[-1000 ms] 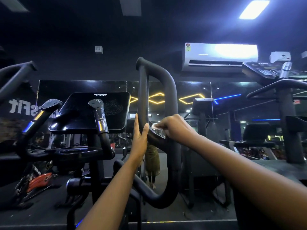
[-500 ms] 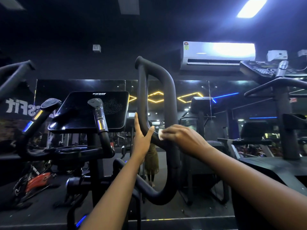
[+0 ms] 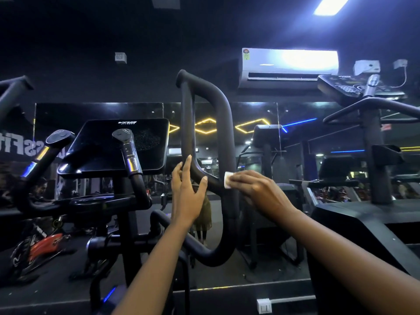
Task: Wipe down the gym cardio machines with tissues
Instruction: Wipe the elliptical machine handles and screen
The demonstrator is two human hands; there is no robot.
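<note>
Seen from the head camera, a small white tissue [image 3: 228, 180] is being pinched by the right hand [image 3: 256, 189] and pressed against the cardio machine's black looped handlebar [image 3: 225, 123], slightly farther right than half a second ago. The inner bend is being braced by the left hand [image 3: 186, 192], fingers straight.

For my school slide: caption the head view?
The right hand presses a tissue to the handle; the left hand braces it.
</note>
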